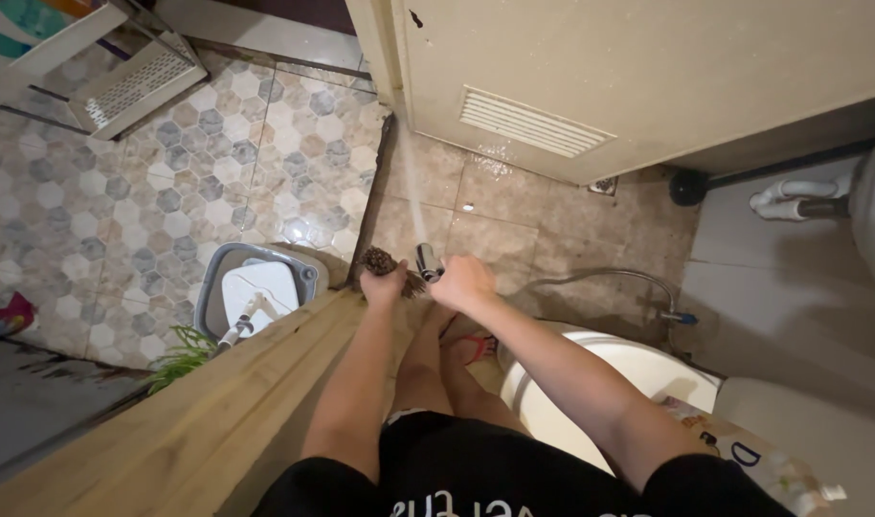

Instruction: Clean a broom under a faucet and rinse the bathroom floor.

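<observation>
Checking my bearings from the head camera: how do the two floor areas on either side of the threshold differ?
The left floor has small hexagonal tiles in grey, beige and white; the bathroom floor has larger square brown tiles. The left floor looks mostly dry, while the bathroom floor shows wet sheen near the door, where the sprayer in the right hand shoots water. Both are tiled and glossy.

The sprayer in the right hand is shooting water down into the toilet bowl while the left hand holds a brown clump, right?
Not quite. The head view shows the sprayer in the right hand jetting water toward the door, away from the toilet bowl. The left hand does hold the brown clump.
</observation>
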